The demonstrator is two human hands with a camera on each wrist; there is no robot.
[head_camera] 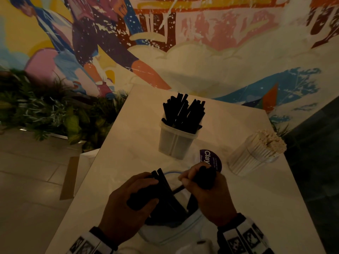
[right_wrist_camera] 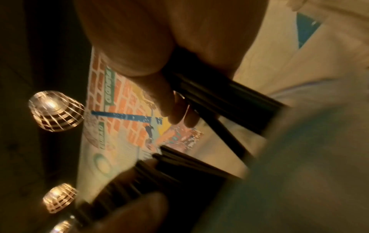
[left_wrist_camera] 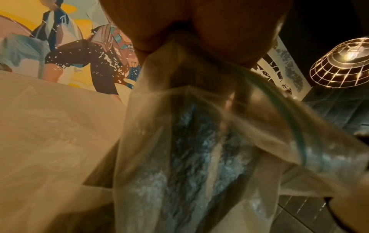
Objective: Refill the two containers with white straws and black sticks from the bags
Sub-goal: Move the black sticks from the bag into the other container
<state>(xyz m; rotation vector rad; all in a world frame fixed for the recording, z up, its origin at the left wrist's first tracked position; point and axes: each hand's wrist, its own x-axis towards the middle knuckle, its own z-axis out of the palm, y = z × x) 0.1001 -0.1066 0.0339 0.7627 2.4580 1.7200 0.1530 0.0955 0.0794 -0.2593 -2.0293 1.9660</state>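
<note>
A clear zip bag (head_camera: 170,233) lies at the table's near edge with black sticks (head_camera: 165,187) poking out of its mouth. My left hand (head_camera: 132,197) grips the bag and a bundle of sticks through the plastic (left_wrist_camera: 179,141). My right hand (head_camera: 203,184) holds a bunch of black sticks (right_wrist_camera: 215,93) just above the bag's mouth. Farther back a clear square container (head_camera: 176,140) stands upright, holding several black sticks (head_camera: 183,112). At the right a round clear container (head_camera: 253,154) is packed with white straws (head_camera: 271,140).
A purple round sticker (head_camera: 211,158) lies on the white table (head_camera: 256,208) between the containers and my hands. Green plants (head_camera: 45,114) line the floor at the left, below a painted wall. Wire lamps (left_wrist_camera: 343,63) hang overhead.
</note>
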